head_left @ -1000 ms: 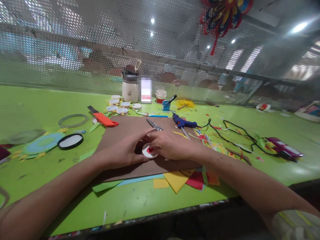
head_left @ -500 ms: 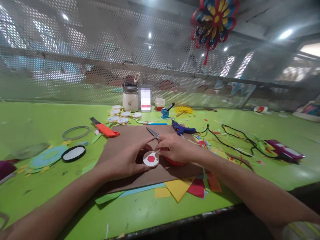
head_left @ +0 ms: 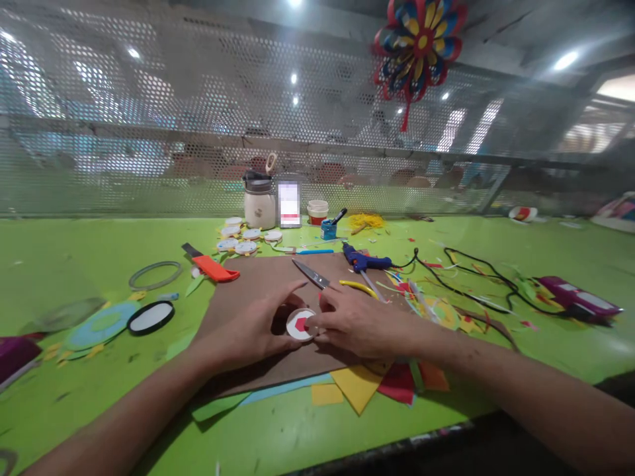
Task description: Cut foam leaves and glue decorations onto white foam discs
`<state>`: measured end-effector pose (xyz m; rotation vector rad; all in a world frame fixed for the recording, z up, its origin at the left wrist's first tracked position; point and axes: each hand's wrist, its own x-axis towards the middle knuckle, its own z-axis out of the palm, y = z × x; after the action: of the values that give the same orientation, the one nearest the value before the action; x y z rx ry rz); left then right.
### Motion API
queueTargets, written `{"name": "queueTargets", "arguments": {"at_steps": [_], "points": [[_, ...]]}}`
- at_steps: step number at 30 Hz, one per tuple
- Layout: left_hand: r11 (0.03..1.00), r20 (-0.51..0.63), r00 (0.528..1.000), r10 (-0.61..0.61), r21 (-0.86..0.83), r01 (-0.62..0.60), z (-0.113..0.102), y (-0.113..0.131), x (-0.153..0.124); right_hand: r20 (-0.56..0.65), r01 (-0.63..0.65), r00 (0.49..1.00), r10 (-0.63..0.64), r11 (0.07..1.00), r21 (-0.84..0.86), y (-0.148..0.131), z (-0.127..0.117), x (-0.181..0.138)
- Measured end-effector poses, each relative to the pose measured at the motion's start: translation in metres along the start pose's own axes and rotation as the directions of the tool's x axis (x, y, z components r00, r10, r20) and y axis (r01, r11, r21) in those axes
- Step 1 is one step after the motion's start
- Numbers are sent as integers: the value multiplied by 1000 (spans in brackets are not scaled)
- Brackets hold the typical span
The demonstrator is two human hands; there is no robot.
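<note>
My left hand (head_left: 251,325) curls its thumb and fingers round the left edge of a small round white disc (head_left: 294,326), held low over a brown board (head_left: 258,271). A red hexagonal paper piece (head_left: 300,323) lies in the middle of the disc. From the right, my right hand (head_left: 360,324) reaches over the disc, its fingertips bent together on the red piece and the disc's right edge. Just beyond that hand lie scissors (head_left: 310,272) with their blades pointing away; a yellow handle (head_left: 360,286) shows beside them, partly hidden.
A blue glue gun (head_left: 366,259) with a black cord rests at the board's back right. An orange cutter (head_left: 213,268), a black-rimmed round piece (head_left: 151,318) and a blue paper ring (head_left: 79,332) lie leftward. Coloured paper (head_left: 358,390) sticks out in front; finished discs (head_left: 246,247) and a jug (head_left: 258,205) stand behind.
My right fingers have come down onto the disc and now cover part of the red hexagon. The scissors, partly under that hand before, show more of themselves. The view has shifted slightly.
</note>
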<state>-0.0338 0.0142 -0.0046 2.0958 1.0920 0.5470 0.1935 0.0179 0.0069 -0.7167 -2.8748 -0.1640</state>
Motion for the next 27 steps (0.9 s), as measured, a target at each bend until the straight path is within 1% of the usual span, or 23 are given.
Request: {"name": "queueTargets", "arguments": {"at_steps": [2,5,10,15,18,23,27], "points": [[1000,-1,1000,-13,-3,13,0,-1,0,-3,-23,1000,23,999,33,1,1,1],[1000,-20,1000,-19,-4,19,1,-2,0,-16,-23,1000,24,998,60,0,0,2],[999,-65,997,-52,3,53,2,-5,-6,13,-45,999,44,999,27,-6,2,-1],[993,-123,987,-99,46,105,2,-9,-9,-58,-5,998,7,1000,29,-4,12,3],[989,-149,983,-109,88,123,2,-6,-11,-80,17,997,-16,1000,3,-1,19,7],[973,-123,983,-136,168,156,2,3,-13,-66,37,997,-37,999,-7,6,30,9],[974,-90,990,-112,188,127,1,5,-14,-89,46,995,-47,999,-5,13,41,11]]}}
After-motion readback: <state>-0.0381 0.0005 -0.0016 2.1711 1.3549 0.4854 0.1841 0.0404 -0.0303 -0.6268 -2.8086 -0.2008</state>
